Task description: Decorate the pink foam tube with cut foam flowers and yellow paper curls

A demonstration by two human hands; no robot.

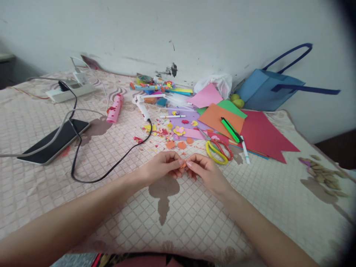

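1. Two bare hands meet over the beige quilted cloth (pixel 194 215), and most of what they pinch is hidden: only a sliver of a small orange paper scrap (pixel 182 165) shows between the fingertips.
2. Its shape, its long axis and the way it points cannot be made out, since the fingers cover nearly all of it.
3. Left hand (pixel 161 167): fingers curled in narrowly, thumb and forefinger closed on the scrap's left side.
4. Right hand (pixel 204 171): also curled tight, fingertips pinching the scrap's right side and touching the left hand's fingertips.
5. The scrap sits just nearer the person than the yellow-and-red-handled scissors (pixel 218 151), a little to their left.
6. Beyond the scissors lies a green highlighter pen (pixel 230 129) on overlapping orange, red and pink paper sheets (pixel 222 118).
7. Left of the scissors, small cut paper bits (pixel 175 142) are scattered, and further left a white glue gun with a black cord (pixel 142 107).
8. Well left of the scissors, a dark phone (pixel 54 141) lies flat; far behind and to their right stands a blue cloth bag (pixel 267 89), whose handle is partly cut by the dark lens edge.
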